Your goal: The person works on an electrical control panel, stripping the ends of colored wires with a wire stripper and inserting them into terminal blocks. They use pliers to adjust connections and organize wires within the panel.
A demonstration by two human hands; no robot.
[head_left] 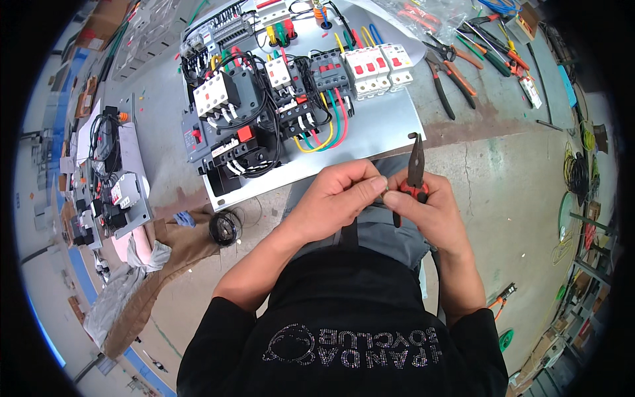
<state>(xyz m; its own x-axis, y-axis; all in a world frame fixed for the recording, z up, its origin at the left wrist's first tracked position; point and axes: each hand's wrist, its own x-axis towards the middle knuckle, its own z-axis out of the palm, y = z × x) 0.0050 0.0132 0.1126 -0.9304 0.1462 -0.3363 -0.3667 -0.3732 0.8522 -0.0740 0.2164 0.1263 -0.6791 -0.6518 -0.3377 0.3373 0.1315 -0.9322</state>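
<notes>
My left hand (340, 198) and my right hand (430, 212) meet just off the near edge of a metal mounting panel (387, 126). The left thumb and forefinger pinch something tiny between the two hands, too small to make out. A pair of long-nose pliers (416, 162) with red and black handles is held in my right hand, jaws pointing away from me. The right thumb and forefinger come together at the same tiny thing. On the panel sit white circuit breakers (374, 69), a contactor (215, 96), a thermal relay (238, 149) and yellow, green and red wires (334, 126).
Several pliers and cutters (456, 79) lie on the grey workbench (476, 119) at the right. Another assembly with black wiring (106, 139) stands at the left. A coil of dark wire (225, 228) is below the bench edge, beside brown cloth (178, 245).
</notes>
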